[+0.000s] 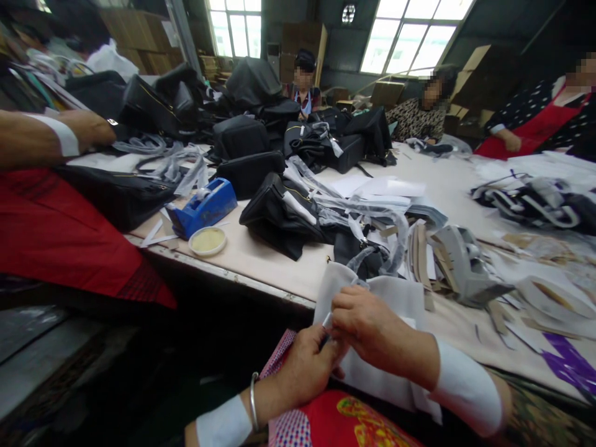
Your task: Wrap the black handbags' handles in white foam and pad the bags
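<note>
Blue tape dispenser (203,208) beside a round white-rimmed dish (207,252), bright windows (236,34) far behind.

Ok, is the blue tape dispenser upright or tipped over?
Upright: the blue tape dispenser sits base-down on the table, its roll showing at the top.

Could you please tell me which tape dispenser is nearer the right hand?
The grey dispenser, beside the cardboard strips; the blue dispenser stands farther off, by the dish.

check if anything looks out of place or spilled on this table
No spill shows. A crumpled, shiny purple plastic-looking strip lies at far right near the front edge of the pale flat table; its bright colour and loose folds suggest stray scrap.
</note>
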`<state>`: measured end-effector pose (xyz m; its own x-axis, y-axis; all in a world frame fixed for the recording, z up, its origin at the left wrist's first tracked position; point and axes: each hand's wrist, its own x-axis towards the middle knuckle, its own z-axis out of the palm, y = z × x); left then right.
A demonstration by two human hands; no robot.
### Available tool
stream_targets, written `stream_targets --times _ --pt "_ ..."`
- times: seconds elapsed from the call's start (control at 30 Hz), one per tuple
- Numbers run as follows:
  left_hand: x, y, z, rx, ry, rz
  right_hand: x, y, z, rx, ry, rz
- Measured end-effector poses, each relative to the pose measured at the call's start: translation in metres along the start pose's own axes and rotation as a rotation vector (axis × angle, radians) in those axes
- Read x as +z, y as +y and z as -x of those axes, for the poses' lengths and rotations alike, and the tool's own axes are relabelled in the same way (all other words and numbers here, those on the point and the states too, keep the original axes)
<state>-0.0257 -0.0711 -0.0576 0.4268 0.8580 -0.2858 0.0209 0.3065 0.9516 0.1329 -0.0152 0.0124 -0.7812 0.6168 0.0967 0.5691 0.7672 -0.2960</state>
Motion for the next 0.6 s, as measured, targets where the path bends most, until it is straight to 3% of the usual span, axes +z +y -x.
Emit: stream_targets --times 0.1,0.3,0.5,0.6 --pt "-0.002 -0.002 0.002 0.036 0.013 -0.057 0.006 0.004 -0.002 -0.012 0.068 -0.060" --pt "-0.001 -0.003 0.004 0.062 0.018 -0.046 0.019 0.007 0.004 0.164 0.174 -0.299" --pt "0.003 -0.005 0.001 -0.032 0.029 0.079 -0.005 0.013 0.001 0.222 -0.084 -0.313" --pt "0.004 -0.006 0.000 -0.038 0.026 0.127 -0.018 0.017 -0.006 0.178 -0.213 -0.268"
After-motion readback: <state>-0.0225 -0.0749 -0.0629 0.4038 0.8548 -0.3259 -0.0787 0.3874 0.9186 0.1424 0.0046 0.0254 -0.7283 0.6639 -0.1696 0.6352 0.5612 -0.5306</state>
